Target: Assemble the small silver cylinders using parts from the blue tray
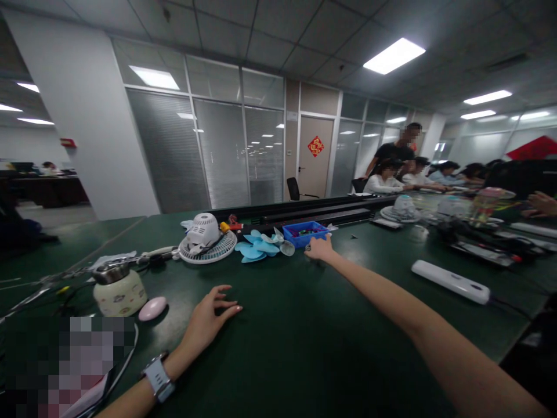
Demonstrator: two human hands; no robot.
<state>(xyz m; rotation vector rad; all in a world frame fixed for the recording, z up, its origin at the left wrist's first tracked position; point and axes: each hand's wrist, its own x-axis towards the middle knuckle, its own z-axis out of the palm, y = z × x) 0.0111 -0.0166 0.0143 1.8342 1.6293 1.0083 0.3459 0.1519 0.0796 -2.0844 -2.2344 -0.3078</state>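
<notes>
My left hand (214, 310) hovers over or rests on the green table (278, 348), fingers spread and nothing in them; a watch with a grey strap (158, 377) is on that wrist. Stretched far forward, my right hand (321, 249) is at the front right corner of a blue plastic bin (296, 234). Its fingers are curled, and what they hold, if anything, is hidden. Small dark and coloured parts lie inside the bin. Left of it are light-blue fan blades (256, 247), a clear cone-shaped piece (287, 248) and a white fan body on its round grille (206, 239).
A cream jar with a metal lid (119, 290) and a pink oval object (152, 309) stand at left. A white power strip (450, 281) lies at right. Long black rails (339, 212) run along the back. Other people sit further along at the right, one person (394, 154) standing.
</notes>
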